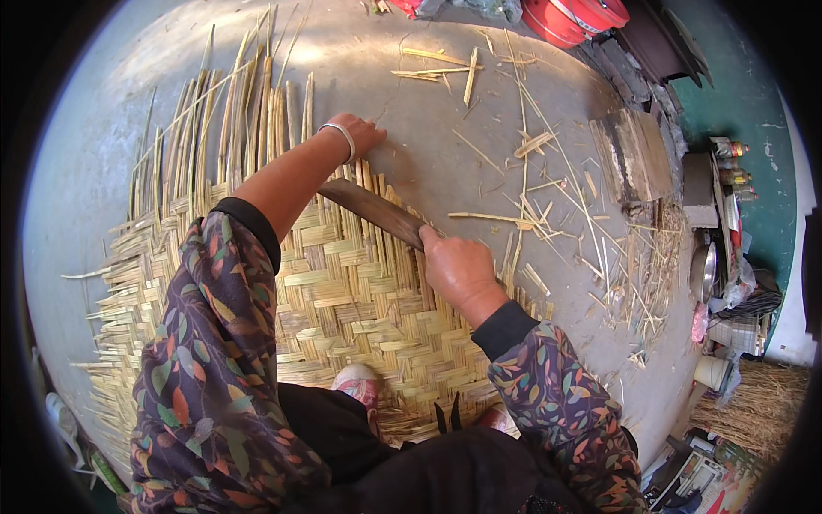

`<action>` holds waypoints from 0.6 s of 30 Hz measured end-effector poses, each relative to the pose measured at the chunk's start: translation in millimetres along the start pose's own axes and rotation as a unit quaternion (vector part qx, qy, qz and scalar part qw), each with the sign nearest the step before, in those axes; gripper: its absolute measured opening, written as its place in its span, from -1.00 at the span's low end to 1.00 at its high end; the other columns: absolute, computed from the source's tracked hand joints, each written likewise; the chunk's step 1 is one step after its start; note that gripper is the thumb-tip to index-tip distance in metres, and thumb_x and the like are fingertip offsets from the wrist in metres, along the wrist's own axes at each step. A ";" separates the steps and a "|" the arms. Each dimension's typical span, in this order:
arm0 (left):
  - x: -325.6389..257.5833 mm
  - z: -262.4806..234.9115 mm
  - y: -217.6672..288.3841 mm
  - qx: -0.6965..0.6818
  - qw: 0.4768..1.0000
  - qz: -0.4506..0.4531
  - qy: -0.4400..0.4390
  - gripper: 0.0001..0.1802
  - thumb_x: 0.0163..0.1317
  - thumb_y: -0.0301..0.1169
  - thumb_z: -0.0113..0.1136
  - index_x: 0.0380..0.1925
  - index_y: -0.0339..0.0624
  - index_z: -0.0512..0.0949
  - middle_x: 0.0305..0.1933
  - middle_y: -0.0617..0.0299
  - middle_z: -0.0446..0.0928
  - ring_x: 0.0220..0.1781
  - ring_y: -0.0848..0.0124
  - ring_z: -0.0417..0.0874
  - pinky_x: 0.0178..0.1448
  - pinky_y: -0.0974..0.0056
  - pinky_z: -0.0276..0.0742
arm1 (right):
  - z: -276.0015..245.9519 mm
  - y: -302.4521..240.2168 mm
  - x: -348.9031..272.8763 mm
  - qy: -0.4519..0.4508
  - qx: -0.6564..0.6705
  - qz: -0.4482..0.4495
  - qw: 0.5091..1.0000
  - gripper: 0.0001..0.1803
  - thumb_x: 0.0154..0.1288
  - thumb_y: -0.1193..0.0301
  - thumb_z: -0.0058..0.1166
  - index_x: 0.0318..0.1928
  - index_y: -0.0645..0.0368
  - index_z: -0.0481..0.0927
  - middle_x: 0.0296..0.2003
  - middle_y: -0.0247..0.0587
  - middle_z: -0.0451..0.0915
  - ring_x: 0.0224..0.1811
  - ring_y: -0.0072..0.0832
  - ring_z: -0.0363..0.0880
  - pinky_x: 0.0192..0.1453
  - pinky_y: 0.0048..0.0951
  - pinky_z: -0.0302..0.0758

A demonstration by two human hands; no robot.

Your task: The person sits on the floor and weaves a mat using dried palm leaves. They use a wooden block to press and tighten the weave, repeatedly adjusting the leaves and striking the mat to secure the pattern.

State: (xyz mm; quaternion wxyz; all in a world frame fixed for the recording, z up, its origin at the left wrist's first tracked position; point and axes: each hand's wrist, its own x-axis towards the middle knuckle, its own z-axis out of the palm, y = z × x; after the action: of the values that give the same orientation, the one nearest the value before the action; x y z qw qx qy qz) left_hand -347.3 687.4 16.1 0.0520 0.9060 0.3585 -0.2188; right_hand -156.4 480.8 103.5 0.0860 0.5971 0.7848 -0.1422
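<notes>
A half-woven mat point(334, 300) of pale, flat reed strips lies on the floor under me, with long loose strip ends point(248, 120) fanning out at its far left. My right hand point(458, 265) is closed around the near end of a flat, slightly curved brown wooden bar point(372, 210). The bar slants up to the left across the mat's far edge. Past its far end, my left hand point(355, 139), with a pale bracelet at the wrist, reaches low over short strip ends. Its fingers look curled under, and what they hold, if anything, is hidden.
Loose reed strips and scraps point(531, 214) litter the grey floor to the right. A wooden block point(632, 156) and a straw heap point(646, 265) lie farther right, near bottles point(735, 177) by the green wall. A red bucket point(565, 19) stands at the back. My shoe point(358, 387) rests on the mat.
</notes>
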 end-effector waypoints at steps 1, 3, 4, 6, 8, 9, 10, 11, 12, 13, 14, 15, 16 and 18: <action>1.1 0.7 -1.1 0.005 1.000 0.003 -0.002 -0.56 0.14 -0.45 0.17 0.06 -0.06 0.40 0.09 0.04 0.49 0.00 0.11 0.64 0.01 0.11 0.57 | 1.4 0.7 -1.5 -0.002 -0.003 -0.002 1.000 -0.80 0.16 0.47 -0.05 -0.18 0.18 0.49 -0.56 -0.02 0.63 -0.48 -0.10 0.67 -0.40 -0.12 0.58; 2.0 3.6 -3.6 0.025 0.999 0.022 0.027 -0.64 0.13 -0.45 0.17 -0.02 -0.06 0.46 0.02 0.10 0.52 0.01 0.16 0.62 0.00 0.14 0.56 | 3.9 2.6 -4.1 -0.006 0.005 -0.001 1.000 -0.79 0.15 0.47 -0.05 -0.17 0.18 0.49 -0.56 -0.02 0.63 -0.48 -0.09 0.67 -0.39 -0.11 0.58; 2.1 5.5 -5.0 0.040 0.997 0.039 0.058 -0.68 0.13 -0.44 0.17 -0.07 -0.06 0.49 0.00 0.13 0.52 0.02 0.19 0.60 0.00 0.16 0.56 | 4.9 3.4 -5.4 -0.014 0.006 0.001 1.000 -0.79 0.15 0.48 -0.04 -0.17 0.18 0.49 -0.56 -0.02 0.63 -0.48 -0.09 0.67 -0.39 -0.11 0.59; 2.3 9.1 -6.9 0.074 0.992 0.053 0.083 -0.75 0.13 -0.43 0.16 -0.14 -0.04 0.53 -0.04 0.19 0.52 0.03 0.25 0.58 -0.01 0.19 0.54 | 6.1 4.0 -7.8 -0.014 0.017 0.005 1.000 -0.78 0.15 0.48 -0.04 -0.15 0.18 0.49 -0.56 -0.01 0.63 -0.47 -0.09 0.67 -0.39 -0.10 0.59; 3.0 12.0 -7.8 0.108 0.990 0.055 0.069 -0.79 0.13 -0.42 0.15 -0.19 -0.01 0.57 -0.07 0.25 0.51 0.04 0.30 0.55 -0.01 0.22 0.53 | 6.5 4.1 -9.7 -0.016 0.018 0.011 1.000 -0.77 0.15 0.48 -0.04 -0.14 0.18 0.49 -0.56 -0.01 0.63 -0.47 -0.09 0.67 -0.39 -0.10 0.59; 3.2 13.2 -8.0 0.113 0.990 0.054 0.069 -0.80 0.14 -0.41 0.14 -0.20 0.00 0.57 -0.05 0.26 0.51 0.04 0.31 0.55 -0.01 0.22 0.52 | 6.5 3.8 -10.6 -0.016 0.016 0.012 1.000 -0.76 0.15 0.48 -0.05 -0.13 0.18 0.49 -0.56 -0.01 0.63 -0.47 -0.09 0.67 -0.39 -0.10 0.59; 3.3 14.1 -8.0 0.118 0.989 0.056 0.065 -0.81 0.15 -0.40 0.13 -0.21 0.00 0.58 -0.04 0.27 0.50 0.05 0.31 0.55 -0.01 0.22 0.52 | 6.4 3.5 -11.4 -0.015 0.013 0.011 1.000 -0.76 0.15 0.49 -0.05 -0.13 0.17 0.48 -0.56 -0.01 0.63 -0.47 -0.09 0.67 -0.39 -0.10 0.59; 3.2 15.1 -7.9 0.126 0.988 0.059 0.070 -0.82 0.16 -0.39 0.12 -0.22 0.01 0.58 -0.03 0.29 0.50 0.05 0.32 0.55 -0.01 0.23 0.52 | 6.4 3.3 -12.1 -0.018 0.016 0.016 1.000 -0.75 0.16 0.48 -0.05 -0.12 0.17 0.48 -0.56 -0.01 0.63 -0.47 -0.09 0.67 -0.39 -0.10 0.58; 3.1 15.9 -7.7 0.112 0.990 0.055 0.072 -0.84 0.17 -0.39 0.11 -0.25 0.00 0.61 -0.04 0.26 0.52 0.05 0.30 0.56 0.00 0.22 0.53 | 6.4 3.2 -12.9 -0.020 0.017 0.017 0.999 -0.75 0.16 0.48 -0.05 -0.11 0.17 0.48 -0.56 -0.02 0.63 -0.47 -0.09 0.67 -0.39 -0.10 0.58; 2.8 16.9 -7.4 0.100 0.990 0.053 0.084 -0.84 0.18 -0.39 0.10 -0.28 0.00 0.64 -0.04 0.23 0.55 0.06 0.28 0.58 0.00 0.20 0.53 | 6.6 3.1 -13.7 -0.023 0.017 0.017 0.999 -0.74 0.16 0.48 -0.05 -0.10 0.17 0.48 -0.56 -0.02 0.63 -0.47 -0.09 0.67 -0.39 -0.10 0.58; 2.6 17.8 -7.2 0.088 0.991 0.048 0.089 -0.84 0.19 -0.40 0.09 -0.32 -0.01 0.66 -0.05 0.21 0.58 0.06 0.26 0.59 0.00 0.19 0.54 | 6.9 3.2 -14.7 -0.026 0.021 0.019 0.999 -0.74 0.16 0.48 -0.05 -0.10 0.16 0.48 -0.55 -0.02 0.63 -0.47 -0.09 0.67 -0.39 -0.10 0.58; 2.6 18.7 -7.0 0.079 0.992 0.044 0.092 -0.85 0.18 -0.39 0.10 -0.29 0.00 0.63 -0.08 0.23 0.58 0.05 0.28 0.59 -0.01 0.19 0.54 | 7.1 3.3 -16.1 -0.028 0.025 0.020 0.999 -0.74 0.16 0.48 -0.05 -0.10 0.16 0.48 -0.55 -0.02 0.63 -0.47 -0.09 0.67 -0.39 -0.09 0.58; 2.6 19.6 -7.2 0.071 0.993 0.038 0.089 -0.85 0.17 -0.39 0.11 -0.27 0.02 0.61 -0.12 0.25 0.58 0.03 0.29 0.58 -0.02 0.20 0.54 | 7.4 3.4 -17.3 -0.027 0.027 0.018 0.999 -0.74 0.17 0.48 -0.05 -0.10 0.16 0.48 -0.55 -0.02 0.63 -0.47 -0.09 0.67 -0.39 -0.09 0.58; 3.0 21.4 -7.8 0.070 0.994 0.035 0.079 -0.85 0.16 -0.39 0.12 -0.26 0.03 0.58 -0.18 0.27 0.59 0.00 0.31 0.59 -0.04 0.20 0.54 | 8.0 3.4 -19.2 -0.033 0.031 0.021 0.999 -0.75 0.17 0.47 -0.05 -0.10 0.16 0.48 -0.55 -0.01 0.63 -0.47 -0.08 0.67 -0.40 -0.08 0.57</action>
State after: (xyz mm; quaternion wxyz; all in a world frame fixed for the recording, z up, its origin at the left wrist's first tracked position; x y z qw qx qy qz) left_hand -358.3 689.7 -3.9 -0.0323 0.9338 0.3138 -0.1686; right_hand -148.2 461.5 101.4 0.0962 0.6106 0.7642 -0.1842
